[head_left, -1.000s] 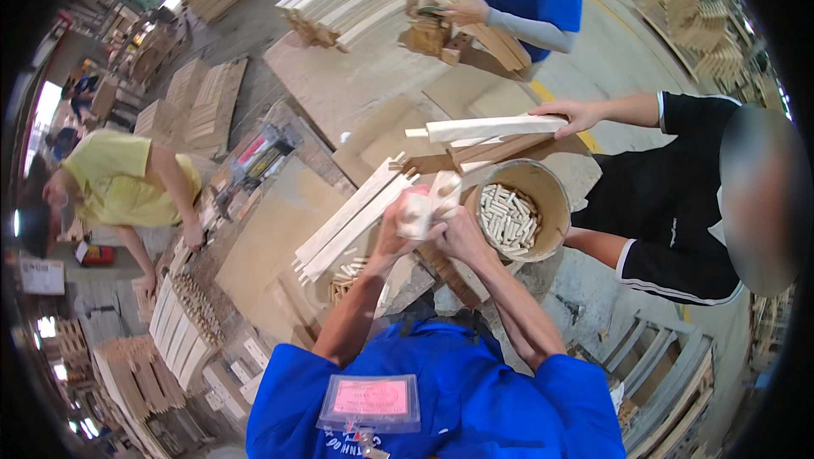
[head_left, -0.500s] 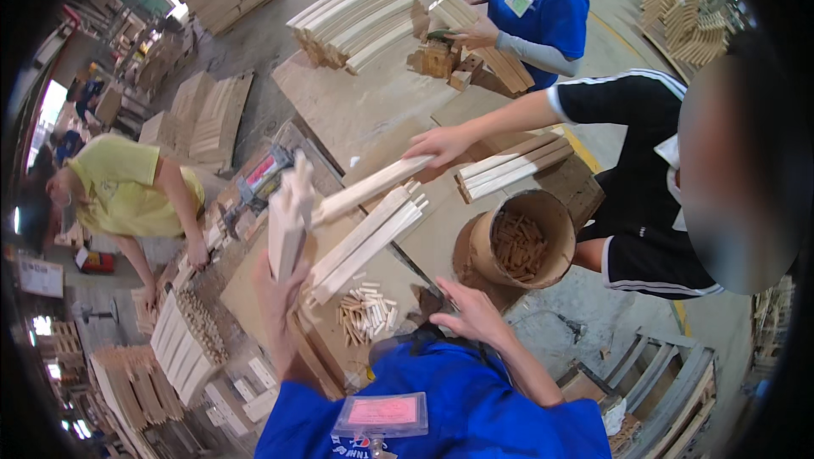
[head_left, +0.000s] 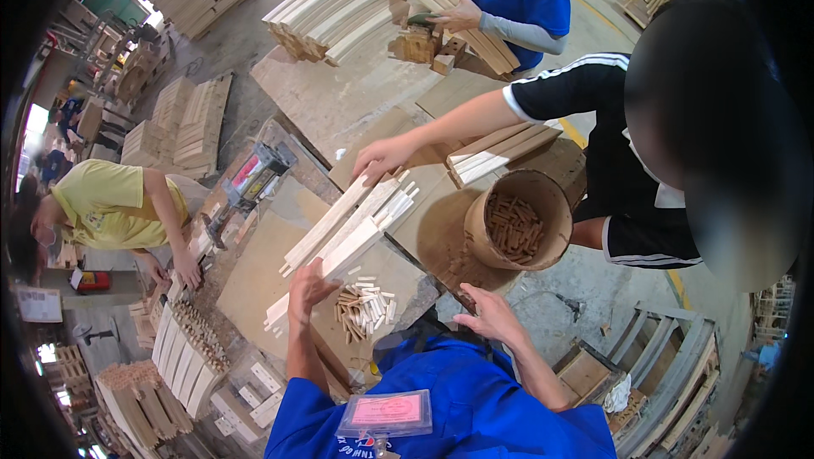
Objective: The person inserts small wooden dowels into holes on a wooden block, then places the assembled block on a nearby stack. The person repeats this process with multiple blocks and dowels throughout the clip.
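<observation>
My left hand is closed over the near part of a pale wooden slat, which lies slanted on the worktable. Beside it lie other wooden slats, side by side and pointing the same way. Just right of my left hand is a loose heap of short wooden dowels, some pale, some brown. My right hand hovers near the table's front edge, its fingers apart and holding nothing. A co-worker's hand in a black sleeve touches the far end of the slats.
A round brown tub of dowels stands at the right. Behind it sits a bundle of slats. A clamp-like machine is left of the slats, near a person in yellow. Curved wooden pieces are stacked at the back.
The slat in my left hand was raised and upright; now it lies on the table along the others. The co-worker's slat has also come down beside them. My right hand stays open.
</observation>
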`<state>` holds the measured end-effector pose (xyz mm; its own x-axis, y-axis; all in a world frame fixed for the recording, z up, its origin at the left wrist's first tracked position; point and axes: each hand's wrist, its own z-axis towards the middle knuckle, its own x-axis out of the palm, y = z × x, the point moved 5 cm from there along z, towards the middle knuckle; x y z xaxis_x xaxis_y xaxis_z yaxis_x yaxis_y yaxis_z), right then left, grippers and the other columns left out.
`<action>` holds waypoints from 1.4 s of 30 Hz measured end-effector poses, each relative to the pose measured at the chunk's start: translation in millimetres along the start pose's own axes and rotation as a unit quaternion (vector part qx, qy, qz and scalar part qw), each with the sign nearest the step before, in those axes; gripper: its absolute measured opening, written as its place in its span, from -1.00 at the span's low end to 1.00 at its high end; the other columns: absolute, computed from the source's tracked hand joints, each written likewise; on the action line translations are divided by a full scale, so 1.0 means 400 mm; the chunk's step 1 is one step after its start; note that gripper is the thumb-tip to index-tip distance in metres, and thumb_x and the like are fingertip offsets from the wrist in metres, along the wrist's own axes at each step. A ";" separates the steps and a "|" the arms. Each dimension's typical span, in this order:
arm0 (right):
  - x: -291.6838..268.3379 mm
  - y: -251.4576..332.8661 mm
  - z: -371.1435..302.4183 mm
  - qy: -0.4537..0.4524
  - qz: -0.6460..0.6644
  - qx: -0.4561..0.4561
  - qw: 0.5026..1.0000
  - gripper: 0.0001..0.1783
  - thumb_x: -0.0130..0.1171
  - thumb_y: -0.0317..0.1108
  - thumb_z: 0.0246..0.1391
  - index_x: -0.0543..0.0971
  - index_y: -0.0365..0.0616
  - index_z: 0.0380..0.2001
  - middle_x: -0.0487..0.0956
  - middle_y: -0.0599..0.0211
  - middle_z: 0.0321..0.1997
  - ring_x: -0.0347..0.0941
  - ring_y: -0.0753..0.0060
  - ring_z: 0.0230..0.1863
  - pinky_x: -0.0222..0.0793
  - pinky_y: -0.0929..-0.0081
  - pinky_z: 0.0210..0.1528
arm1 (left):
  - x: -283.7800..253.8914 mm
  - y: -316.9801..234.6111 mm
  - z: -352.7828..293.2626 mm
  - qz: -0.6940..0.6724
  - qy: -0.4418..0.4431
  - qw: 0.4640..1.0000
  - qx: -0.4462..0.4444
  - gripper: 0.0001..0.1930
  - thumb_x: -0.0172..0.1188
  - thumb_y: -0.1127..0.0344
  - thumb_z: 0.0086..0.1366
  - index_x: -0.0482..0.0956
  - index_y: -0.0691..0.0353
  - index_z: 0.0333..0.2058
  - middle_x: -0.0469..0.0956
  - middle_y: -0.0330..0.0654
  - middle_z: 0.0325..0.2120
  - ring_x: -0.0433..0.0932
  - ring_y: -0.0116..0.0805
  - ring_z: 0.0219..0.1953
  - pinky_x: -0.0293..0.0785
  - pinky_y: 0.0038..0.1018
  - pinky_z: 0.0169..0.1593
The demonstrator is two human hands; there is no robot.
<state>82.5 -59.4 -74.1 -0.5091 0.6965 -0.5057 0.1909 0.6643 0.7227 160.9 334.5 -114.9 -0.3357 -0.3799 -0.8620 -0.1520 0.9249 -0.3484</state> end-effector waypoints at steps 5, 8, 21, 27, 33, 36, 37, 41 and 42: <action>-0.017 -0.021 -0.024 0.002 -0.022 0.021 1.000 -0.18 0.39 -0.05 0.01 0.39 -0.25 0.27 0.53 -0.12 0.20 0.45 -0.14 0.21 0.38 0.11 0.23 | -0.020 0.023 0.132 -0.093 -0.052 0.994 0.002 -0.33 0.50 0.01 0.00 0.55 0.29 0.01 0.62 0.16 -0.13 0.57 0.13 -0.01 0.47 -0.18 0.08; -0.010 -0.053 -0.047 -0.023 -0.015 0.035 0.999 -0.18 0.38 -0.03 0.02 0.39 -0.25 0.26 0.54 -0.13 0.18 0.46 -0.16 0.20 0.39 0.10 0.22 | -0.045 -0.051 0.196 -0.068 -0.224 0.969 0.083 -0.39 0.48 0.11 0.07 0.54 0.37 0.01 0.56 0.17 -0.01 0.51 0.13 0.09 0.42 -0.18 0.16; -0.056 -0.127 -0.168 -0.147 0.011 0.137 0.979 -0.20 0.40 -0.03 0.02 0.42 -0.25 0.25 0.58 -0.20 0.07 0.55 -0.18 0.06 0.47 0.09 0.08 | 0.176 -0.729 0.585 -0.205 -0.070 0.920 0.327 -0.40 0.38 0.17 0.19 0.42 0.25 0.16 0.43 0.11 0.11 0.38 0.12 0.18 0.33 -0.13 0.24; -0.018 -0.183 -0.239 -0.155 0.046 0.227 0.960 -0.16 0.42 -0.05 -0.01 0.40 -0.24 0.28 0.55 -0.09 0.20 0.57 -0.03 0.11 0.47 0.14 0.15 | 0.228 -0.825 0.665 -0.154 0.093 0.926 0.332 -0.24 0.44 0.07 0.04 0.40 0.18 0.21 0.54 0.14 0.04 0.50 0.09 0.12 0.42 -0.13 0.19; -0.002 -0.186 -0.223 -0.163 0.064 0.222 0.959 -0.17 0.41 -0.04 0.00 0.41 -0.23 0.27 0.54 -0.07 0.21 0.55 -0.03 0.13 0.46 0.16 0.16 | 0.209 -0.841 0.693 -0.150 0.175 0.924 0.305 -0.26 0.44 0.09 0.02 0.42 0.12 0.20 0.59 0.11 0.01 0.55 0.05 0.08 0.44 -0.16 0.17; -0.006 -0.190 -0.220 -0.169 0.063 0.219 0.959 -0.18 0.40 -0.02 0.01 0.41 -0.23 0.27 0.54 -0.07 0.20 0.55 -0.03 0.13 0.46 0.15 0.16 | 0.211 -0.866 0.692 -0.093 0.164 0.936 0.298 -0.27 0.44 0.06 0.01 0.44 0.14 0.17 0.55 0.10 0.03 0.51 0.06 0.10 0.42 -0.14 0.16; -0.011 -0.189 -0.217 -0.174 0.057 0.218 0.959 -0.18 0.39 -0.01 0.02 0.42 -0.22 0.27 0.55 -0.08 0.20 0.55 -0.04 0.13 0.45 0.14 0.16 | 0.202 -0.876 0.692 -0.090 0.119 0.940 0.305 -0.27 0.44 0.04 0.00 0.45 0.14 0.16 0.52 0.09 0.03 0.49 0.07 0.11 0.41 -0.13 0.16; -0.051 -0.145 -0.211 -0.144 0.033 0.252 0.956 -0.18 0.38 0.03 0.02 0.42 -0.19 0.27 0.56 -0.10 0.17 0.54 -0.09 0.12 0.45 0.12 0.15 | 0.227 -0.916 0.629 -0.031 0.032 0.933 0.358 -0.28 0.44 -0.04 -0.01 0.47 0.15 0.10 0.44 0.08 0.04 0.42 0.10 0.14 0.38 -0.08 0.17; -0.053 -0.143 -0.201 -0.144 0.033 0.242 0.959 -0.19 0.35 0.03 0.04 0.41 -0.19 0.27 0.56 -0.11 0.15 0.53 -0.12 0.13 0.44 0.10 0.15 | 0.232 -0.919 0.609 -0.005 0.022 0.926 0.377 -0.29 0.43 -0.05 -0.01 0.48 0.15 0.09 0.42 0.07 0.05 0.41 0.11 0.15 0.37 -0.07 0.17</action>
<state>15.1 -134.1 -66.8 -0.2427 0.7409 -0.6263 0.6168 0.6161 0.4899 412.3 -37.5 -156.4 -0.3780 -0.3727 -0.8474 0.5309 0.6627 -0.5283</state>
